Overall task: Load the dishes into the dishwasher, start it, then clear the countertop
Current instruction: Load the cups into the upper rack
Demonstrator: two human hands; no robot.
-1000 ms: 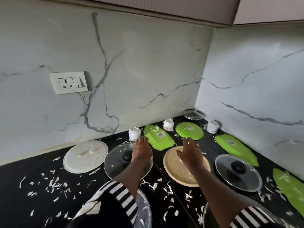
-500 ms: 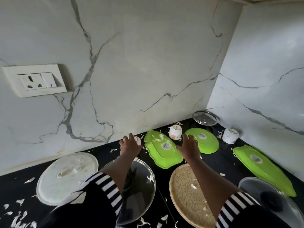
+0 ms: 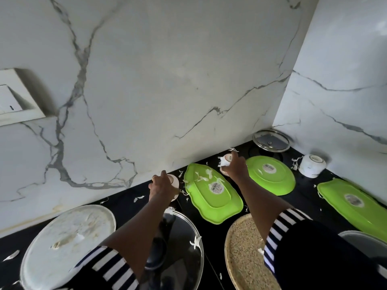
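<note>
Here the left hand point(image 3: 162, 186) is curled over the first cup point(image 3: 175, 181), a small pale one. Only its rim shows, at the hand's two o'clock, close to the foot of the marble wall. The right hand point(image 3: 235, 167) grasps the second cup point(image 3: 225, 161), white and turned bottom-up. Its stickered base shows at that hand's eleven o'clock, and the forefinger reaches over it.

Between the hands lies a leaf-shaped green plate point(image 3: 211, 191), face down and flecked with white shreds. At three o'clock from the right hand sits a round green plate point(image 3: 270, 174), also face down. Further out that way are an upturned white cup point(image 3: 312, 168) and a long green plate point(image 3: 351, 204). A glass lid point(image 3: 271, 141) sits in the corner at one o'clock. All of it stands on the black countertop point(image 3: 121, 206).
</note>
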